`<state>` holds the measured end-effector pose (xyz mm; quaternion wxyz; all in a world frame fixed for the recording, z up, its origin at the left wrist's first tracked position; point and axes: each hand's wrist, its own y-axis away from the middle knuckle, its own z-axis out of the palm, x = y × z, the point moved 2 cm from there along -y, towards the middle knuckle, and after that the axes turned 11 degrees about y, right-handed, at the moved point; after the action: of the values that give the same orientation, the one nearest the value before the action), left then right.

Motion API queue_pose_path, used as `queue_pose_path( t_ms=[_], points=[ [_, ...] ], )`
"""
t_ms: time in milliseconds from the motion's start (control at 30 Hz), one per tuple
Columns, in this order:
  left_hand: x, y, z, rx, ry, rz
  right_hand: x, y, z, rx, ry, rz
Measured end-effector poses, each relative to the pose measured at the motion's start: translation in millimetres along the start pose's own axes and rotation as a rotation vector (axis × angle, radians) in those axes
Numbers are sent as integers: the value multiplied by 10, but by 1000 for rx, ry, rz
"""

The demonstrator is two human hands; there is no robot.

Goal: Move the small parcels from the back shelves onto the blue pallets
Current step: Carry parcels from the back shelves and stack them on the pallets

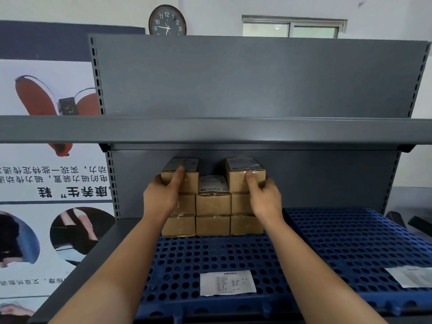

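Observation:
Several small brown cardboard parcels form a stack at the back of the left blue pallet [210,256]. The stack is three columns wide. My left hand [163,192] grips the top parcel of the left column [184,176], thumb on its front face. My right hand [264,195] grips the top parcel of the right column [243,174]. The middle column is one parcel lower, and its top parcel [213,184] carries a white label. The lower parcels [213,215] sit partly behind my wrists.
A second blue pallet [355,244] lies to the right on the same grey shelf. White paper slips [228,282] lie on both pallets. An upper grey shelf [210,129] overhangs the stack. A poster wall is on the left, and dark objects [416,222] are at the far right.

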<state>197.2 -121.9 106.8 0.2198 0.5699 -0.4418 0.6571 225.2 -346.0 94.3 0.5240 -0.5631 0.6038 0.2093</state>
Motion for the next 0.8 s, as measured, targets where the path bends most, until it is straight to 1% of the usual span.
queue_pose_path(
  t_ms=[167,500,800],
  points=[
    [-15,19,-51,-4,23,11,59,15,-26,0,-33,2],
    [-78,16,-130,-41,27,-21,132,97,-26,-2,-37,32],
    [-56,91,-161,-46,2,-21,148,162,-80,-2,7,26]
  ],
)
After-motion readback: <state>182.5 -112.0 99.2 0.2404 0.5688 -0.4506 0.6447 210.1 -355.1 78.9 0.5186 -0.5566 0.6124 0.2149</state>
